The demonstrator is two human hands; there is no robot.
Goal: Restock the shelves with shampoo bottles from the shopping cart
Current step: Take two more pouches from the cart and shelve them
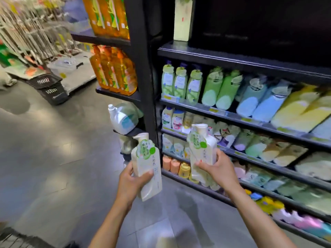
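Observation:
I carry two cream shampoo bottles with green labels and pump tops. My left hand [131, 181] grips the left bottle [146, 165] low on its body, tilted slightly left. My right hand [217, 169] holds the right bottle [202, 149] upright, closer to the black shelving unit [197, 52]. A single matching cream bottle [183, 18] stands on the dark top shelf, which looks bare to its right. The shopping cart [10, 237] shows only as a wire edge at the bottom left corner.
Lower shelves hold rows of green, blue and yellow bottles [223, 90]. Orange bottles [114, 70] fill the end rack, with a white jug [121, 119] beneath. Stacked black baskets [48, 86] sit on the grey floor at far left.

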